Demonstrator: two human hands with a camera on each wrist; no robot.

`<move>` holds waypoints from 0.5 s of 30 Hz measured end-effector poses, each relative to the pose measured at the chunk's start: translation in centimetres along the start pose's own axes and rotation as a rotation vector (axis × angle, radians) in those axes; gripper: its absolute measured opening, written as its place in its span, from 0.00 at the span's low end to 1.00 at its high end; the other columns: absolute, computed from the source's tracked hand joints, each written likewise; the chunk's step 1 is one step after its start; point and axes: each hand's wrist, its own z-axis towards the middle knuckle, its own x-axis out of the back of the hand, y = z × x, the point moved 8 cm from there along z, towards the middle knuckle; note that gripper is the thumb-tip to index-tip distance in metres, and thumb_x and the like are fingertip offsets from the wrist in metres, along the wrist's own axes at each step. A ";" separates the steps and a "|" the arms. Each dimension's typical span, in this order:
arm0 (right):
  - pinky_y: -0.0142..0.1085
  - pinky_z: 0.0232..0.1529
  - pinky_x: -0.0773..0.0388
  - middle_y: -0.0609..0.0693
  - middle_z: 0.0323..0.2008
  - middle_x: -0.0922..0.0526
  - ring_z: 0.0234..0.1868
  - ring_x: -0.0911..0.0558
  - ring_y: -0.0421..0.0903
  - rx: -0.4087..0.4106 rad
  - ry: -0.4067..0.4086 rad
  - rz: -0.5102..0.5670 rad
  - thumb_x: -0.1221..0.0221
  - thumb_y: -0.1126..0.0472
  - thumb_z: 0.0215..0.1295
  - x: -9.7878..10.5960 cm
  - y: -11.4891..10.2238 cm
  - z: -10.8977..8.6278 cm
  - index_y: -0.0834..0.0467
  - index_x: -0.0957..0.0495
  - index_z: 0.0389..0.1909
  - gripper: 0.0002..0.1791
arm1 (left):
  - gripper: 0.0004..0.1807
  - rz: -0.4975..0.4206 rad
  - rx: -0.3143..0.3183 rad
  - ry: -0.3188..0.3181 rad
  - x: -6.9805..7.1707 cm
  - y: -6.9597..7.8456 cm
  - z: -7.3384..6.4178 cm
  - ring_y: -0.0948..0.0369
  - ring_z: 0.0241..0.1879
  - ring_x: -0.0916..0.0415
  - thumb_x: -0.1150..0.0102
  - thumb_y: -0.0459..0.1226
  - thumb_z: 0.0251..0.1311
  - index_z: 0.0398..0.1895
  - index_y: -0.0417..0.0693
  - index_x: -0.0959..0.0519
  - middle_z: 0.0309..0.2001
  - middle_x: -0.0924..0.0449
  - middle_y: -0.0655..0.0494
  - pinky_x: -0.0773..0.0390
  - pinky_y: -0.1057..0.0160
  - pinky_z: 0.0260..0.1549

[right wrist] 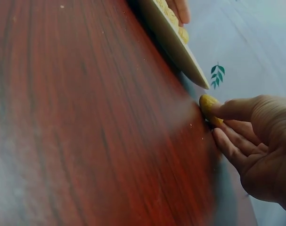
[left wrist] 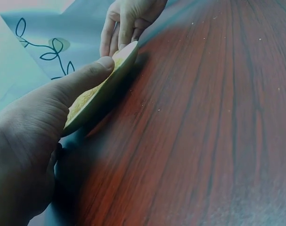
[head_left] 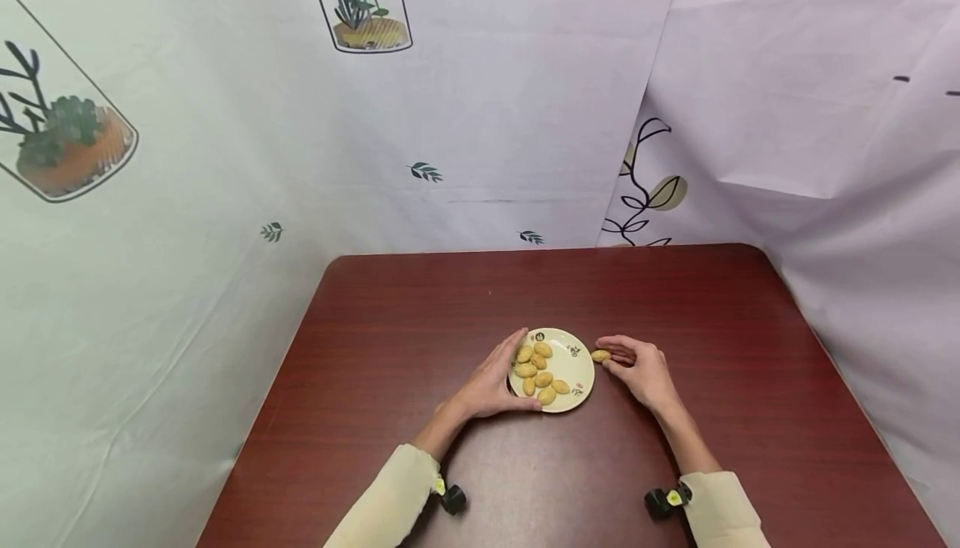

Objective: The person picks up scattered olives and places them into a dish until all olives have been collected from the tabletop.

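Note:
A round cream plate (head_left: 564,364) with small printed motifs stands on the table, several yellow oval, nut-like pieces (head_left: 543,379) lying mostly on its left half. My left hand (head_left: 491,379) grips the plate's left side, thumb at the near rim and fingers reaching to the far rim. Just right of the plate, my right hand (head_left: 647,374) pinches one more yellow oval piece (right wrist: 209,109) between thumb and fingers. That piece is low at the table, apart from the rim in the right wrist view, and its surface looks wrinkled.
The dark red wooden table (head_left: 390,314) has rounded far corners. Behind it and at both sides hang pale cloth sheets (head_left: 480,114) printed with plants. Each wrist wears a small black camera (head_left: 453,499) near the sleeve cuff.

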 end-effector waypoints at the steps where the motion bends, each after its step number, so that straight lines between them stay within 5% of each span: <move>1: 0.26 0.48 0.17 0.64 0.48 0.10 0.51 0.11 0.61 0.003 0.006 0.010 0.31 0.81 0.60 0.0 0.0 0.0 0.69 0.14 0.53 0.20 | 0.72 0.002 0.001 -0.002 0.0 0.0 0.0 0.50 0.83 0.50 0.15 0.54 0.49 0.87 0.41 0.54 0.85 0.50 0.43 0.42 0.45 0.77; 8: 0.32 0.47 0.14 0.65 0.47 0.10 0.50 0.11 0.64 0.045 0.033 0.051 0.29 0.81 0.58 0.3 -0.1 0.0 0.70 0.14 0.51 0.19 | 0.73 0.003 0.008 -0.018 -0.1 0.0 0.0 0.49 0.83 0.52 0.15 0.53 0.48 0.87 0.41 0.56 0.85 0.52 0.42 0.43 0.43 0.77; 15: 0.23 0.45 0.18 0.63 0.45 0.10 0.47 0.10 0.55 0.023 0.038 0.021 0.30 0.81 0.59 0.3 0.2 0.1 0.68 0.13 0.49 0.17 | 0.74 0.005 0.019 -0.039 -0.3 -0.1 0.1 0.52 0.84 0.55 0.15 0.54 0.48 0.87 0.43 0.57 0.86 0.55 0.45 0.44 0.45 0.78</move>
